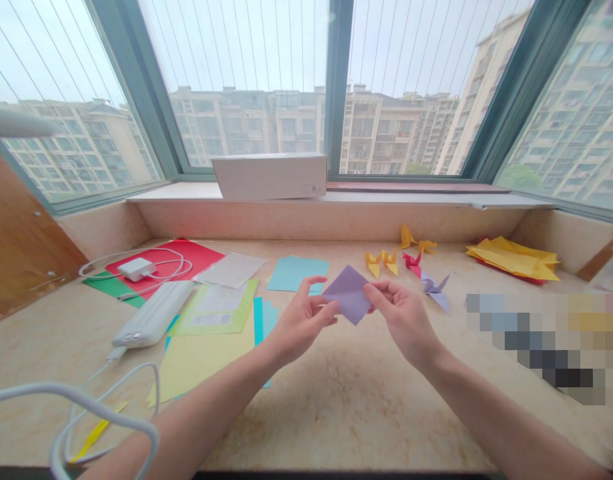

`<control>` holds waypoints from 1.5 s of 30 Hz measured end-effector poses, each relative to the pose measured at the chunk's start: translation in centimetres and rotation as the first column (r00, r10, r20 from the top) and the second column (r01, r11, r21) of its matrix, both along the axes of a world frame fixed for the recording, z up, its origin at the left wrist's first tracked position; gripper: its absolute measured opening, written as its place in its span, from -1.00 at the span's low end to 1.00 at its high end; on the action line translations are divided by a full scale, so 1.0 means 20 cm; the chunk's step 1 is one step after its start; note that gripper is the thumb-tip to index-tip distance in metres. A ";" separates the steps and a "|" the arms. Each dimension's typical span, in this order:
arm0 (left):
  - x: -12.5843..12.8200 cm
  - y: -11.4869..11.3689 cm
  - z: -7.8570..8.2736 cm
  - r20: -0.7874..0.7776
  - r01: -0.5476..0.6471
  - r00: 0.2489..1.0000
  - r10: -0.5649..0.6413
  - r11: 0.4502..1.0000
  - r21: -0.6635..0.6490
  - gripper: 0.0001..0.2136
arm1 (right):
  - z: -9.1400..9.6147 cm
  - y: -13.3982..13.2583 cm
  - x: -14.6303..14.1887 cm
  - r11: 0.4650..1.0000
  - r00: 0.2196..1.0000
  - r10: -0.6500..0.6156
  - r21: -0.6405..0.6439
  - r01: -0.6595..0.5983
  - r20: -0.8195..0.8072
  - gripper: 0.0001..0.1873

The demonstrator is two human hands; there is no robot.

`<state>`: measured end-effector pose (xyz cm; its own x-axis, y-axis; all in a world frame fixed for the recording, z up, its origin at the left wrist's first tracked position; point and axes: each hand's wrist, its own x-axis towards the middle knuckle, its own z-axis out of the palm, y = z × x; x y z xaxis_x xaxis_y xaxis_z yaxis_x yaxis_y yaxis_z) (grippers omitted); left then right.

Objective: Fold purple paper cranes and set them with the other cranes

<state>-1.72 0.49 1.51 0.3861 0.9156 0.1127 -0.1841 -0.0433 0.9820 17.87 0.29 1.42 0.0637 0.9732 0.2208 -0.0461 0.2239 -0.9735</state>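
A small purple square of origami paper point(349, 293) is held up over the sill, turned so one corner points up. My left hand point(306, 319) pinches its left corner between thumb and fingers. At the right corner, my right hand point(403, 319) grips it with the thumb in front and fingers behind. Just beyond my right hand lies a folded purple paper crane point(435, 288). A red folded crane point(413, 264) and several yellow folded cranes point(381, 263) stand farther back.
Blue paper sheets point(299, 273) lie behind my left hand. Left are pale yellow sheets point(206, 360), a white power bank point(153, 313), a charger point(136, 269) and looping white cable point(111, 407). Stacked yellow paper point(513, 259) sits right; a white box point(270, 177) stands by the window.
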 end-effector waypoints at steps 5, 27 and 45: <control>0.00 0.01 0.00 0.057 0.020 0.998 -0.015 0.996 -0.089 -0.55 | -0.04 0.00 -0.03 0.999 0.996 0.002 -0.044 -0.005 -0.084 -0.60; -0.01 0.01 0.01 -0.128 0.015 0.991 -0.028 0.995 -0.100 -0.58 | -0.09 0.00 0.04 0.799 0.836 0.065 0.473 -0.370 0.544 -0.50; -0.02 0.04 0.00 -0.140 -0.141 0.980 0.138 0.990 -0.011 -0.70 | 0.00 -0.04 0.04 0.904 0.788 0.227 0.178 -0.389 0.572 -0.50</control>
<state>-2.19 1.21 1.44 0.2654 0.9630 0.0475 -0.0393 -0.0384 0.9985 18.76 -0.53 1.36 -0.4338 0.8140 0.3863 0.3404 0.5451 -0.7662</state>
